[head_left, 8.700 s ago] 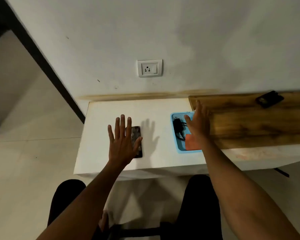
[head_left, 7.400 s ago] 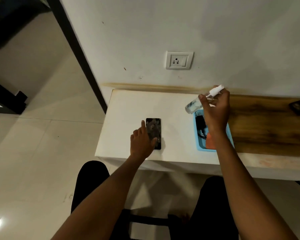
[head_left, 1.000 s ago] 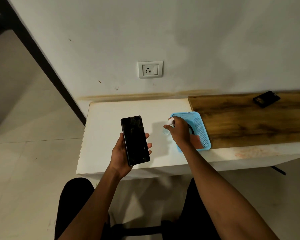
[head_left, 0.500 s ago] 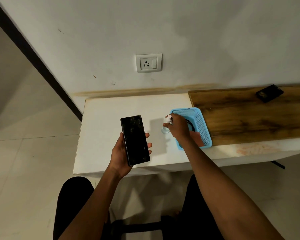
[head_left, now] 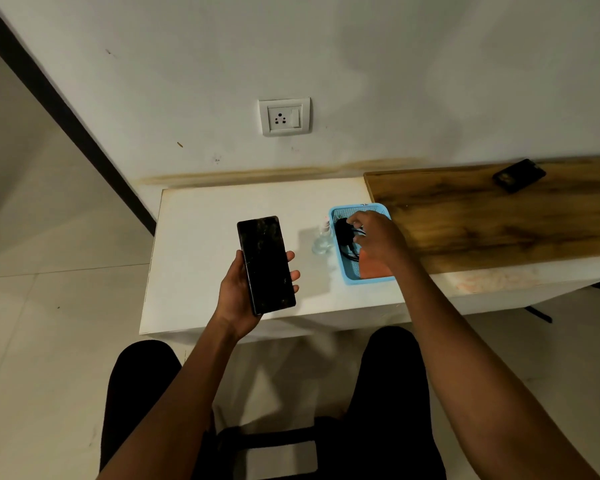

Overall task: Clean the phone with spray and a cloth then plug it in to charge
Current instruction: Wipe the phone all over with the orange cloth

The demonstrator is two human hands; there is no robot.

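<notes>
A: On the white counter point(head_left: 194, 244), beside the blue basket point(head_left: 350, 276), the spray bottle point(head_left: 321, 241) is standing untouched. Left hand point(head_left: 243, 289)?

B: Its grip is wrapping the phone point(head_left: 265, 265), holding it screen-up above the counter.

A: Right hand point(head_left: 374, 239)?

B: Reaching into the basket, fingers curling over the black charger point(head_left: 343, 233); whether they're gripping it, I cannot tell.

A: Advice?

B: Likely fetching the orange cloth point(head_left: 373, 268); lift it clear of the cable.
</notes>
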